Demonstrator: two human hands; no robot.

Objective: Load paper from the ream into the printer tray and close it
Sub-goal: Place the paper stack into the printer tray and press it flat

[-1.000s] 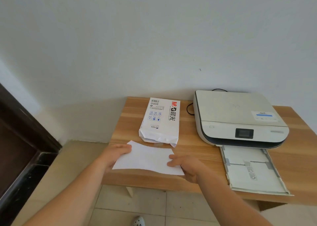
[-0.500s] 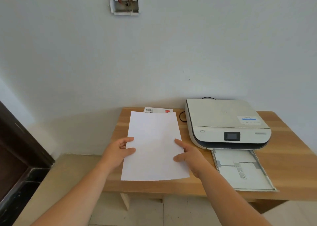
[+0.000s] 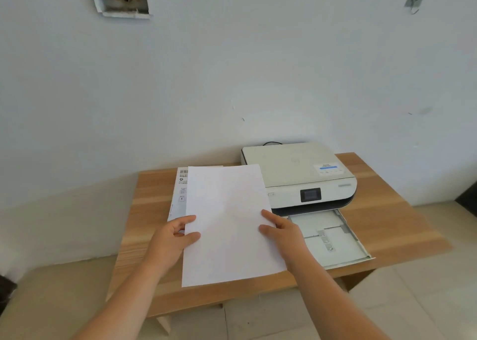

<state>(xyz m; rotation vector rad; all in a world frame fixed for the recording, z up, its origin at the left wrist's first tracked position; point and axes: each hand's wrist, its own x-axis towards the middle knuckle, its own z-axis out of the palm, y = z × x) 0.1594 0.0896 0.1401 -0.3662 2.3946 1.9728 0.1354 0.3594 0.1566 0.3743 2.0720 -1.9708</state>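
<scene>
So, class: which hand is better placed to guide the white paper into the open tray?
The right hand. It grips the white paper sheets on the edge nearest the pulled-out pale printer tray, which lies just to its right. The left hand holds the far edge.

A light wooden surface [image 3: 382,210] with a striped grain is standing against a pale wall, over a floor [image 3: 413,301] of beige tiles. A white printer [image 3: 296,174] with a small dark screen is sitting on the far right part of the surface, its back close to the wall. Its paper tray [image 3: 333,239] is lying pulled out toward the near edge, showing grey guides inside. Just left of the printer, a white ream wrapper [image 3: 180,195] with printed markings is lying on the surface, mostly hidden from view. A dark cable [image 3: 271,143] is curving behind the printer at the wall.
</scene>
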